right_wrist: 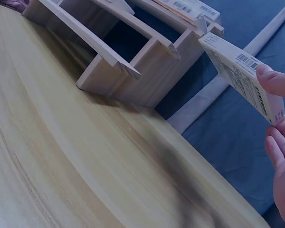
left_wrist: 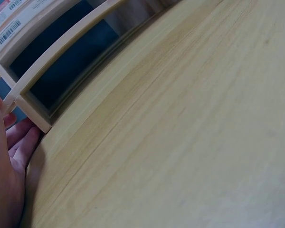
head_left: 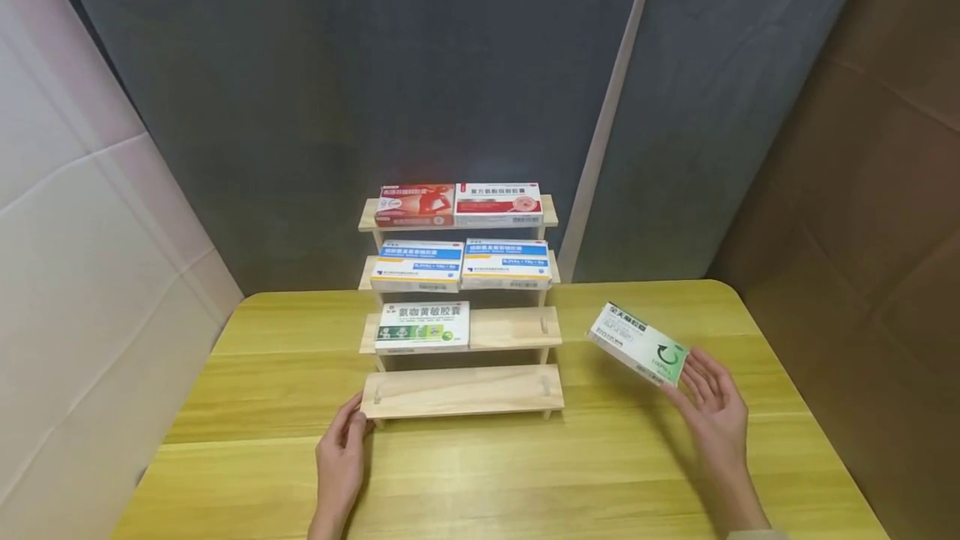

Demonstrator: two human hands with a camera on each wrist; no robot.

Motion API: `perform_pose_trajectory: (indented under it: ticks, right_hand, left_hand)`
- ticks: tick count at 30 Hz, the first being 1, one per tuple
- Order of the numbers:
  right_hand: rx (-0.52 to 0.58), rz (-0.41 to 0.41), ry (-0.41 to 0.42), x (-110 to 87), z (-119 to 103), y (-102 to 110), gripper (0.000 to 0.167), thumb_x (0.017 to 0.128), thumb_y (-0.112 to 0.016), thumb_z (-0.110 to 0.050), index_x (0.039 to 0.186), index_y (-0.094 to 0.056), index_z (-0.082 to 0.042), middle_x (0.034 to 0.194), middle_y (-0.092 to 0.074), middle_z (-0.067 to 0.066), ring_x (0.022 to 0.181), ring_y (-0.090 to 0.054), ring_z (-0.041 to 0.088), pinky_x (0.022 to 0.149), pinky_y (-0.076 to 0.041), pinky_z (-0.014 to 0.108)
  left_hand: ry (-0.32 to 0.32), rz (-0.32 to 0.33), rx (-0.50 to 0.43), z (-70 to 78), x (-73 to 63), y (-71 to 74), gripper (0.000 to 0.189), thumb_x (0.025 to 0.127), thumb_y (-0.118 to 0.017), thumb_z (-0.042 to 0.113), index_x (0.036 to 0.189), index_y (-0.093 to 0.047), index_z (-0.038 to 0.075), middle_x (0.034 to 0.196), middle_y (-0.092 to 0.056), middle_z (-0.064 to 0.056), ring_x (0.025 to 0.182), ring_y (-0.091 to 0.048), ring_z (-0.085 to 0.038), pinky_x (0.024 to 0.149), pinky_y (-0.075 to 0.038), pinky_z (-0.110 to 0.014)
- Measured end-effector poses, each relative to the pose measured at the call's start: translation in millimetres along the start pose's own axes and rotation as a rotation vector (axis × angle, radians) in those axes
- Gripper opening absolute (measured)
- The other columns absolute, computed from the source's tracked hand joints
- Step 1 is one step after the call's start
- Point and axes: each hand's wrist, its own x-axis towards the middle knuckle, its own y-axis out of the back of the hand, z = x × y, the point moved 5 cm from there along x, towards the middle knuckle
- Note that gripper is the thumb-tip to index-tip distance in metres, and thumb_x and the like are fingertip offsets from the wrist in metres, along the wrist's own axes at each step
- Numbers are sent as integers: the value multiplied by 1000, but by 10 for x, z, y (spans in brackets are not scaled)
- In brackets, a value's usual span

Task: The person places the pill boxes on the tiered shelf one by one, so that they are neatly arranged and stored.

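My right hand [head_left: 718,415] pinches the end of a white and green medicine box [head_left: 637,343] between thumb and fingers. It holds the box tilted above the table, to the right of a stepped wooden rack [head_left: 465,392]. In the right wrist view the thumb [right_wrist: 275,81] lies along the box's barcoded edge. At the rack's lowest step, my left hand [head_left: 342,450] grips the front left corner, with the thumb at the front edge and the other fingers around the side. On the second step from the bottom, a white and green capsule box [head_left: 422,327] occupies the left half.
Two white and blue boxes [head_left: 417,266] stand side by side on the third step. The top step bears a red box [head_left: 415,205] and a white and red box [head_left: 498,204]. A yellow wood-grain table [head_left: 480,482] lies beneath, with a dark grey curtain [head_left: 375,65] behind it.
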Motion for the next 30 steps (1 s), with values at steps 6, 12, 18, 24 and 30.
perform_pose_trajectory:
  ticks: [6,12,18,24,30]
  right_hand:
    - [16,-133,72,-16,-33,-103,72,79,-63,30,144,-39,13,136,-62,-1,124,-61,8,108,-46,23]
    - [-30,-213,106,-32,-23,-212,71,79,-66,27,144,-40,14,138,-60,-2,126,-59,7,109,-45,23]
    - [-44,-256,142,-52,-22,-323,70,79,-67,25,143,-40,15,139,-60,-2,126,-59,7,109,-46,22]
    - [-74,-329,204,-56,-36,-431,70,81,-69,22,144,-39,16,142,-57,3,129,-57,7,111,-44,22]
    - [-101,-372,210,-34,-24,-552,69,83,-70,20,144,-40,13,144,-55,8,131,-56,7,112,-44,23]
  left_hand:
    - [-18,7,-10,3,-1,9,33,105,-50,8,135,-63,-2,103,-75,3,85,-65,8,80,-53,-6]
    - [-15,6,11,15,-7,5,34,106,-50,9,136,-62,0,111,-74,-19,85,-65,8,80,-52,-5]
    - [-11,-7,-1,-7,0,0,34,106,-50,8,137,-61,-1,116,-72,-23,87,-64,10,80,-52,-5]
    - [-9,2,-8,-17,5,1,33,105,-51,7,136,-62,0,111,-74,-16,87,-65,9,81,-53,-6]
    - [-6,1,-21,-25,11,4,33,105,-51,7,135,-63,-1,102,-73,6,87,-66,8,81,-54,-7]
